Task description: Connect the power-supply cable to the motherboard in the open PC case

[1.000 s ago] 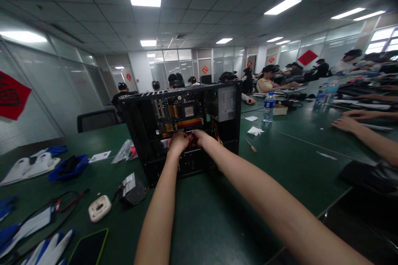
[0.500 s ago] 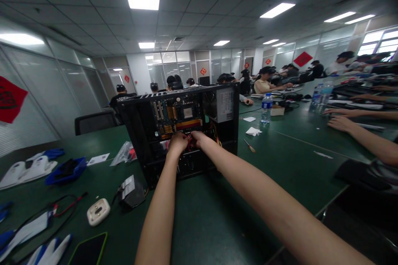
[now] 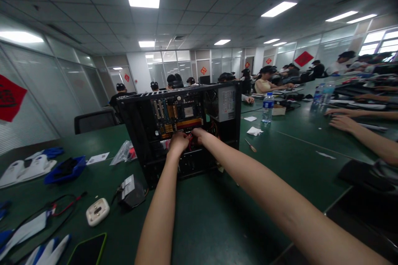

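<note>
An open black computer case (image 3: 137, 132) stands upright on the green table (image 3: 211, 215), its motherboard (image 3: 177, 116) facing me. Both my arms reach into it. My left hand (image 3: 178, 141) is curled closed just below the board, pinching a red cable (image 3: 190, 143). My right hand (image 3: 199, 136) sits right beside it with fingers closed on the same red cable. The fingertips are partly hidden inside the case. A grey power supply (image 3: 226, 103) fills the case's upper right corner.
Left of the case lie a plastic bag (image 3: 124, 153), a black drive with a label (image 3: 132, 190), a white device (image 3: 97, 211), red-black leads, gloves and a phone (image 3: 88, 250). A screwdriver (image 3: 250, 145), tissue and a water bottle (image 3: 267, 107) lie right. Another person's arms (image 3: 357, 132) rest at the right.
Both hands stay together at the red cable inside the case, with only slight shifts. The view has moved a little.
</note>
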Available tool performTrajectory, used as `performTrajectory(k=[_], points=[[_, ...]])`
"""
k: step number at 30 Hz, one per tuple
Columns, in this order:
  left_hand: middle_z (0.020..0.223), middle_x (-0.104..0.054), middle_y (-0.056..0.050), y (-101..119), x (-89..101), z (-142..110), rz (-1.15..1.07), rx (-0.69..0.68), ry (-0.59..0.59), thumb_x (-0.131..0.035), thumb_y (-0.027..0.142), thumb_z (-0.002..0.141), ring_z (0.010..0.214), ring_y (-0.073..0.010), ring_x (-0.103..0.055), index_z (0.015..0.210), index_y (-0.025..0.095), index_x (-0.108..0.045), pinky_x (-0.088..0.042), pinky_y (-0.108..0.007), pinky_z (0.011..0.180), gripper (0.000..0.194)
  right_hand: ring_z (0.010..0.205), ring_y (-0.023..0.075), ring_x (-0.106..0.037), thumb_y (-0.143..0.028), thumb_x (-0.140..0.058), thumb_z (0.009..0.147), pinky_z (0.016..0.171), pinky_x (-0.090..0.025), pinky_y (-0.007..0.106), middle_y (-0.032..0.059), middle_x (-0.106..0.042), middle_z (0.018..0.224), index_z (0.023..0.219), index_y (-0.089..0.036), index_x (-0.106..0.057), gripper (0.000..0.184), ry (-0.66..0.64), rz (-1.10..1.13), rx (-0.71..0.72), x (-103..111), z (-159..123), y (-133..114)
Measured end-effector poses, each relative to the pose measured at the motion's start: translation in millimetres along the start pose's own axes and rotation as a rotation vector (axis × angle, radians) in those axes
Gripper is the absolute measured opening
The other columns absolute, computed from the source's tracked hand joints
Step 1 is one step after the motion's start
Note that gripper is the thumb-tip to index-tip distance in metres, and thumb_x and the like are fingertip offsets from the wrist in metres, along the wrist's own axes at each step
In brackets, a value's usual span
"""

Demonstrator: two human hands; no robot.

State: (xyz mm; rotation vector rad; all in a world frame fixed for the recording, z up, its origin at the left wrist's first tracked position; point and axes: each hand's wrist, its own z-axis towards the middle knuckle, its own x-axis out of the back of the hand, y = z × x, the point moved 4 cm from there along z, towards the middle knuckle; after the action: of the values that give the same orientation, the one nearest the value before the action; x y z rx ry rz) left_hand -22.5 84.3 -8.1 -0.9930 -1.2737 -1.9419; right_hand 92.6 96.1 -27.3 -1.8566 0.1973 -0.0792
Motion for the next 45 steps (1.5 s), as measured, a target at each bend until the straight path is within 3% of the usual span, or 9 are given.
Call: performTrajectory(k=[3, 7, 11, 14, 21, 26, 34, 40, 45], points=[[0.094, -0.077, -0.013, 1, 0.1, -1, -0.004, -0.009, 0.001, -0.060, 0.035, 0.091, 0.085, -0.0219, -0.069, 0.088, 0.017, -0.079, -0.045, -0.028, 0.072, 0.026, 0.044, 0.0092, -0.049, -0.015, -0.038, 0.103, 0.049, -0.046, 0.022, -0.0028, -0.052, 0.057, 0.078, -0.016, -0.051, 0.028, -0.035, -0.083, -0.060, 10, -6, 2], [0.095, -0.078, -0.013, 1, -0.6, -2, -0.014, -0.005, 0.001, -0.060, 0.032, 0.090, 0.085, -0.0214, -0.069, 0.090, 0.017, -0.079, -0.045, -0.027, 0.071, 0.024, 0.048, 0.0082, -0.055, -0.019, -0.042, 0.104, 0.053, -0.048, 0.021, -0.0032, -0.056, 0.060, 0.080, -0.016, -0.052, 0.026, -0.090, -0.193, -0.007, 23, -13, 0], [0.097, -0.078, -0.012, 1, -2.2, -2, -0.019, -0.003, 0.000, -0.057, 0.031, 0.092, 0.088, -0.0206, -0.070, 0.095, 0.017, -0.079, -0.045, -0.026, 0.072, 0.027, 0.053, 0.0107, -0.061, -0.026, -0.041, 0.105, 0.056, -0.050, 0.023, 0.0033, -0.066, 0.070, 0.086, -0.013, -0.059, 0.029, -0.114, -0.379, 0.084, 32, -16, -3], [0.097, -0.078, -0.013, 2, -4.3, -1, -0.016, -0.008, -0.011, -0.055, 0.035, 0.094, 0.088, -0.0205, -0.070, 0.094, 0.016, -0.079, -0.047, -0.026, 0.074, 0.031, 0.056, 0.0141, -0.063, -0.025, -0.032, 0.107, 0.057, -0.050, 0.026, 0.0107, -0.072, 0.081, 0.095, -0.009, -0.063, 0.036, -0.055, -0.576, 0.194, 41, -16, -4], [0.102, -0.077, -0.017, 5, -4.4, -1, 0.023, -0.001, 0.002, -0.056, 0.035, 0.093, 0.096, -0.0246, -0.071, 0.095, 0.014, -0.078, -0.048, -0.029, 0.081, 0.030, 0.105, 0.0277, -0.067, -0.012, -0.044, 0.097, 0.083, -0.046, 0.028, 0.0227, -0.070, 0.116, 0.102, -0.008, -0.072, 0.028, 0.068, -1.057, 0.515, 42, -23, -10], [0.097, -0.077, -0.017, 11, -3.2, -4, 0.051, -0.045, -0.002, -0.052, 0.035, 0.095, 0.090, -0.0247, -0.071, 0.092, 0.014, -0.078, -0.048, -0.029, 0.078, 0.034, 0.108, 0.0341, -0.068, -0.011, -0.051, 0.091, 0.083, -0.048, 0.034, 0.0266, -0.070, 0.115, 0.108, -0.007, -0.073, 0.029, 0.121, -1.250, 0.543, 38, -30, -15], [0.101, -0.076, -0.018, 16, -0.8, -13, 0.114, -0.029, -0.007, -0.049, 0.039, 0.097, 0.096, -0.0264, -0.071, 0.097, 0.014, -0.075, -0.049, -0.030, 0.080, 0.036, 0.102, 0.0294, -0.070, -0.016, -0.049, 0.092, 0.073, -0.046, 0.028, 0.0216, -0.073, 0.113, 0.109, -0.011, -0.075, 0.031, 0.146, -1.290, 0.530, 39, -21, -13], [0.104, -0.074, -0.018, 24, 8.9, -24, 0.221, -0.007, 0.101, -0.047, 0.039, 0.097, 0.098, -0.0298, -0.069, 0.104, 0.014, -0.067, -0.048, -0.033, 0.075, 0.033, 0.088, 0.0249, -0.071, -0.025, -0.046, 0.094, 0.061, -0.039, 0.027, 0.0188, -0.075, 0.101, 0.099, -0.010, -0.076, 0.034, 0.206, -1.209, 0.581, 42, -20, -15], [0.093, -0.074, -0.012, 32, 5.8, -25, 0.256, -0.148, 0.013, -0.049, 0.030, 0.093, 0.086, -0.0257, -0.069, 0.092, 0.018, -0.066, -0.043, -0.031, 0.068, 0.021, 0.071, 0.0170, -0.065, -0.023, -0.049, 0.093, 0.057, -0.033, 0.025, 0.0110, -0.076, 0.082, 0.082, -0.011, -0.076, 0.032, 0.122, -1.044, 0.730, 37, -30, -17]])
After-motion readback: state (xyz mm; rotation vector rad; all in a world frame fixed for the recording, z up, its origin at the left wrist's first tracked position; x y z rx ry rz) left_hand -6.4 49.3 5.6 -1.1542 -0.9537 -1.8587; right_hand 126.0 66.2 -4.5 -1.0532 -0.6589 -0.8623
